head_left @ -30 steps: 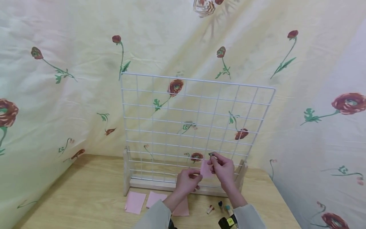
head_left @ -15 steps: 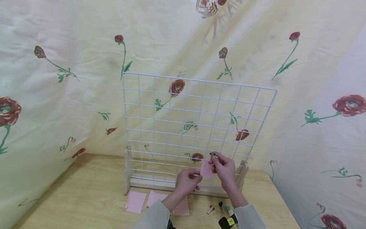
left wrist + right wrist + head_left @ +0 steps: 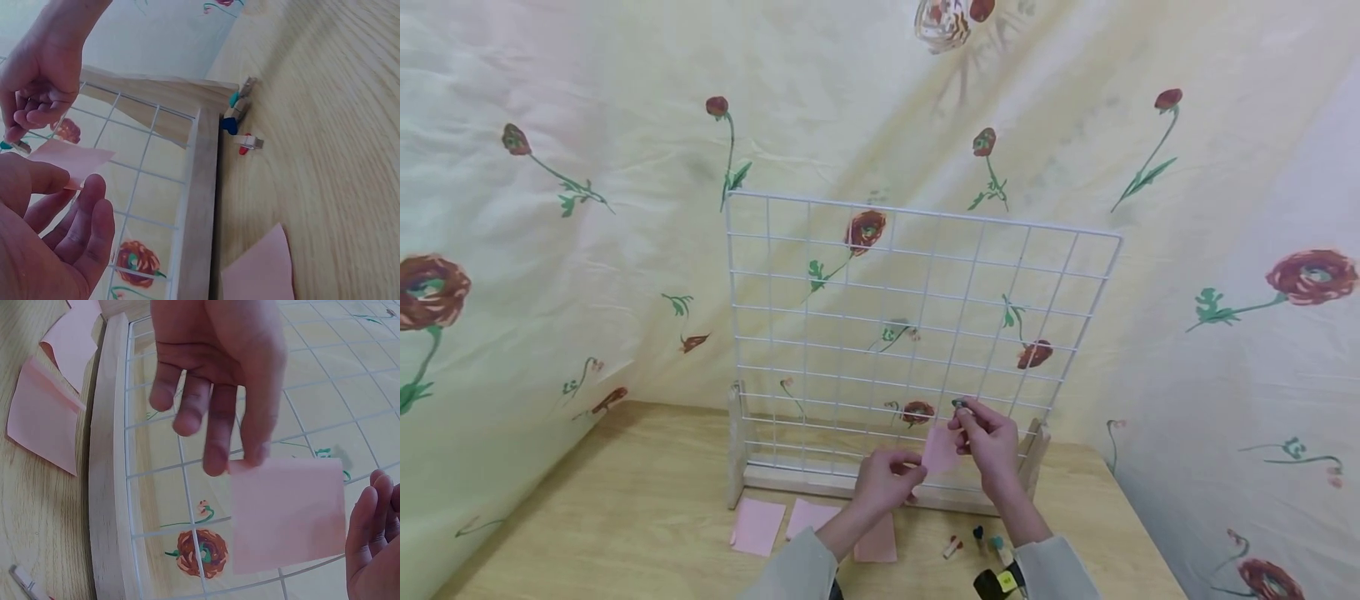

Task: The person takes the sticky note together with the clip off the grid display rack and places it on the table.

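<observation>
Between thumb and finger, my left hand (image 3: 883, 485) pinches one edge of a pink paper sheet (image 3: 940, 450), held upright before the lower right of a white wire grid (image 3: 865, 287). My right hand (image 3: 992, 442) pinches a small clothespin (image 3: 22, 147) with a green decoration (image 3: 958, 403) at the sheet's upper right. The clothespin lies close to the sheet's edge; whether its jaws grip paper or wire I cannot tell. In the right wrist view, my left hand (image 3: 219, 375) reaches in from the top, and part of my right hand (image 3: 375, 537) shows at the lower right.
Wooden feet and a bar (image 3: 805, 481) support the grid. Several pink sheets (image 3: 758, 527) lie on the table before it. Near my right forearm are a red-decorated clothespin (image 3: 952, 547), a dark blue one (image 3: 979, 536) and a teal one (image 3: 997, 545). Flowered cloth (image 3: 550, 333) hangs behind.
My left hand has lowered slightly, and the sheet has tilted a little with it. My right hand stays nearly in place, still holding the clothespin. The head view has shifted slightly.
</observation>
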`<action>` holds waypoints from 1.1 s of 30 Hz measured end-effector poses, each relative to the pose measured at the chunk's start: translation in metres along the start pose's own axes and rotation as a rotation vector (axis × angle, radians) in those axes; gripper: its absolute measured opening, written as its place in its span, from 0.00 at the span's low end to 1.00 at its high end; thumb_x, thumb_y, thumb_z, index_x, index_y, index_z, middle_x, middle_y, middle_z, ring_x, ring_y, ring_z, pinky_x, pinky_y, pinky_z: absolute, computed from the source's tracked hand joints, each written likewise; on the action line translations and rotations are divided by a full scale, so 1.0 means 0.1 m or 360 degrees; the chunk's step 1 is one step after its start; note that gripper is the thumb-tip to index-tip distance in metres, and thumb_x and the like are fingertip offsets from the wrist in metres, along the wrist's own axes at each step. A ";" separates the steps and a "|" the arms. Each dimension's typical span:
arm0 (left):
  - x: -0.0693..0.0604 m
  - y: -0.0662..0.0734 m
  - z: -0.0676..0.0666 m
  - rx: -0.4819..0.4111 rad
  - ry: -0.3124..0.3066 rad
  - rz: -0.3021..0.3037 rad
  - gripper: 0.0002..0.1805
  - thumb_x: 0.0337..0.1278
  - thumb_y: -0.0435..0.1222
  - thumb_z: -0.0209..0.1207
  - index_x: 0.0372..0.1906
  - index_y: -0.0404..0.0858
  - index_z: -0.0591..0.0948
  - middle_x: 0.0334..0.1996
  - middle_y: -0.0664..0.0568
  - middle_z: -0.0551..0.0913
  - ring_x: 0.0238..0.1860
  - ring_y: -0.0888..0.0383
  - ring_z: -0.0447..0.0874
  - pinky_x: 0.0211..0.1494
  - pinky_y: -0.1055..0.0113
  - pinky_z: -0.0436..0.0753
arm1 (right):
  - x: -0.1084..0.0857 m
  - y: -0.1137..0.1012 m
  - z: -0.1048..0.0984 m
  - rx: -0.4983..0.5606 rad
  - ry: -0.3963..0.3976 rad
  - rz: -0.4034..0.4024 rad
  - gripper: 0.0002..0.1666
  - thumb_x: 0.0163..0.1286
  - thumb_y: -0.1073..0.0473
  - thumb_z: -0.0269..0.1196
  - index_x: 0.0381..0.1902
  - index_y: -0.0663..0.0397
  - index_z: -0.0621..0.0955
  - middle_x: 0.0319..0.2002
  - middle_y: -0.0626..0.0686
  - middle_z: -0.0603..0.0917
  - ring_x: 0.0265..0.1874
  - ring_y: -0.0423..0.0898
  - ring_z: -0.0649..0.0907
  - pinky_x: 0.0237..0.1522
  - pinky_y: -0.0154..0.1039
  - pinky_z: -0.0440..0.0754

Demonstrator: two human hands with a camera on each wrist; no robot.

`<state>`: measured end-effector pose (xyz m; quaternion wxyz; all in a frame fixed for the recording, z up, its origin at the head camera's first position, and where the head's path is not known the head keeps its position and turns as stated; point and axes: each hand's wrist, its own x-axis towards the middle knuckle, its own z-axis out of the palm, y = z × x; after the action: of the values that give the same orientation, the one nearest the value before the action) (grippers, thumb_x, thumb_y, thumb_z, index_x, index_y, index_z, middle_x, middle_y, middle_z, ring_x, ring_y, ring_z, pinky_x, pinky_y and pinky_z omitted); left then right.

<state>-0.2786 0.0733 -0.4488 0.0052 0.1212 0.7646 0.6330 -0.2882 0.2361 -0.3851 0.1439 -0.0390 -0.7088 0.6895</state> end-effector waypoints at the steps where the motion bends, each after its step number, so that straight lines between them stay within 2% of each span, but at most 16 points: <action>1: -0.01 -0.01 -0.01 0.0008 -0.0002 0.0001 0.09 0.56 0.34 0.64 0.41 0.37 0.86 0.26 0.52 0.85 0.16 0.60 0.81 0.20 0.69 0.82 | -0.01 0.00 0.00 0.0000 0.0001 0.0008 0.17 0.71 0.67 0.57 0.56 0.66 0.78 0.22 0.46 0.83 0.16 0.38 0.76 0.20 0.31 0.81; 8: -0.07 -0.04 -0.08 0.0044 -0.0009 0.0001 0.10 0.56 0.34 0.64 0.42 0.36 0.86 0.25 0.53 0.84 0.16 0.62 0.79 0.18 0.69 0.81 | -0.04 -0.02 -0.01 0.0006 -0.0010 0.0024 0.18 0.71 0.66 0.57 0.57 0.66 0.78 0.22 0.45 0.83 0.16 0.38 0.76 0.21 0.31 0.81; 17: -0.12 -0.04 -0.14 -0.0075 -0.0096 -0.0081 0.12 0.56 0.34 0.63 0.45 0.36 0.84 0.27 0.50 0.83 0.18 0.60 0.80 0.17 0.66 0.82 | -0.08 0.00 -0.02 0.0036 -0.0017 0.0008 0.19 0.72 0.67 0.55 0.58 0.66 0.77 0.22 0.43 0.83 0.14 0.37 0.76 0.19 0.30 0.80; 27: -0.24 -0.07 -0.23 -0.0187 -0.0171 -0.0061 0.11 0.58 0.33 0.62 0.45 0.35 0.84 0.28 0.47 0.84 0.18 0.60 0.81 0.17 0.65 0.83 | -0.15 0.01 -0.03 0.0076 -0.0049 0.0027 0.20 0.72 0.66 0.54 0.60 0.65 0.75 0.23 0.42 0.84 0.14 0.36 0.75 0.17 0.29 0.78; 33: -0.31 -0.13 -0.30 -0.0178 -0.0174 -0.0071 0.11 0.59 0.34 0.62 0.45 0.32 0.83 0.29 0.46 0.86 0.17 0.61 0.81 0.17 0.66 0.82 | -0.21 0.03 -0.06 0.0071 -0.0073 0.0044 0.20 0.73 0.66 0.54 0.61 0.63 0.74 0.23 0.43 0.84 0.14 0.36 0.76 0.18 0.29 0.79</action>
<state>-0.2556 0.0364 -0.4603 0.0677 0.1381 0.7292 0.6668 -0.2665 0.2364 -0.3909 0.1189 -0.0297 -0.6956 0.7079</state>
